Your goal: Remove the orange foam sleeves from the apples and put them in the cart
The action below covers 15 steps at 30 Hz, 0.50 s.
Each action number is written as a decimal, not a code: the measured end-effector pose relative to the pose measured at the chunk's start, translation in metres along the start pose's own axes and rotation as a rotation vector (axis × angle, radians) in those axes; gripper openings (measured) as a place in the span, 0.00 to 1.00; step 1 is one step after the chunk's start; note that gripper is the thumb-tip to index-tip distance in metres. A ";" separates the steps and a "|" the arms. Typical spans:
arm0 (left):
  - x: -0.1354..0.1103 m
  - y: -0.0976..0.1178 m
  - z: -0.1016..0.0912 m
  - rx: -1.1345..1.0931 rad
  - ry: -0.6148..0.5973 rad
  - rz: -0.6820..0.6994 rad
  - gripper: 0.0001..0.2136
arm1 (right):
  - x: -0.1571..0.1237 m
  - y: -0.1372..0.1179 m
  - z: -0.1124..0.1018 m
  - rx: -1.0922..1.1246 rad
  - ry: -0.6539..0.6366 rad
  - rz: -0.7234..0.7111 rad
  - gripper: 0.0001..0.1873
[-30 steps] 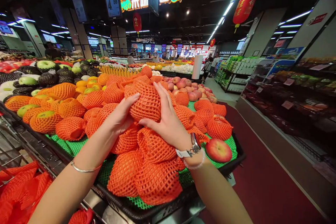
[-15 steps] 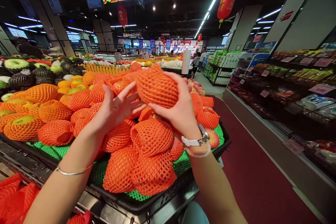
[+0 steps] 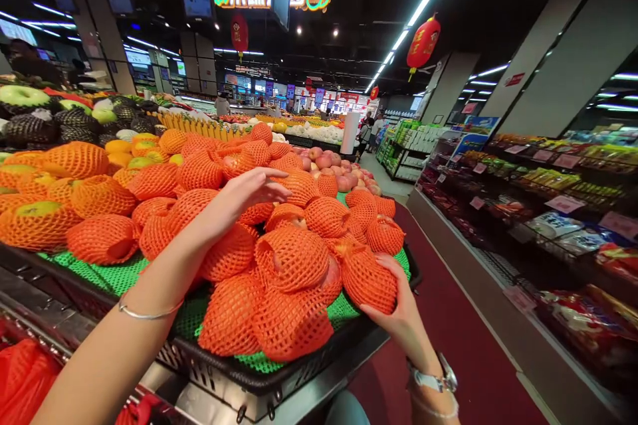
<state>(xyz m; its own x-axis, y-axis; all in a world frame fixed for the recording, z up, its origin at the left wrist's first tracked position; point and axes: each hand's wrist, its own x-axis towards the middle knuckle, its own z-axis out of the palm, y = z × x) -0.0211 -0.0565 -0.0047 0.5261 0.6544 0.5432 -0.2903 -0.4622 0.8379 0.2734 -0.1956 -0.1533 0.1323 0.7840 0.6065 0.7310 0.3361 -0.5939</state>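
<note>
Here, netted fruit [image 3: 369, 279] atop right fingers [image 3: 375, 311], left hand [image 3: 244, 196] apparently hovering

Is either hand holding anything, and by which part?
The right hand cups a net-wrapped fruit by its near underside, at the right edge of the pile. The left hand hovers open above, holding nothing.
</note>
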 end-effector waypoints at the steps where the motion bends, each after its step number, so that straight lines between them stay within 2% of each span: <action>1: 0.000 0.000 -0.001 -0.006 -0.008 0.007 0.19 | -0.001 0.006 0.001 -0.023 -0.043 -0.003 0.38; 5: 0.000 -0.001 -0.004 -0.037 -0.045 0.052 0.18 | 0.001 0.030 0.001 -0.224 -0.081 -0.078 0.39; 9: 0.002 -0.005 -0.001 -0.038 -0.018 0.077 0.16 | 0.005 0.042 -0.005 -0.362 -0.146 -0.098 0.40; 12: -0.002 -0.004 0.002 0.010 0.052 0.232 0.14 | 0.013 0.035 -0.013 -0.396 -0.173 -0.131 0.46; 15: -0.023 0.007 0.003 0.163 0.133 0.406 0.13 | 0.018 0.019 -0.018 -0.431 -0.211 -0.133 0.49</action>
<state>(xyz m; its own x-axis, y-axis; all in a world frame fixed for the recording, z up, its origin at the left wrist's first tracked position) -0.0328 -0.0769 -0.0118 0.2853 0.4672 0.8369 -0.3166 -0.7782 0.5424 0.3016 -0.1847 -0.1438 -0.0872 0.8526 0.5153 0.9485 0.2291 -0.2185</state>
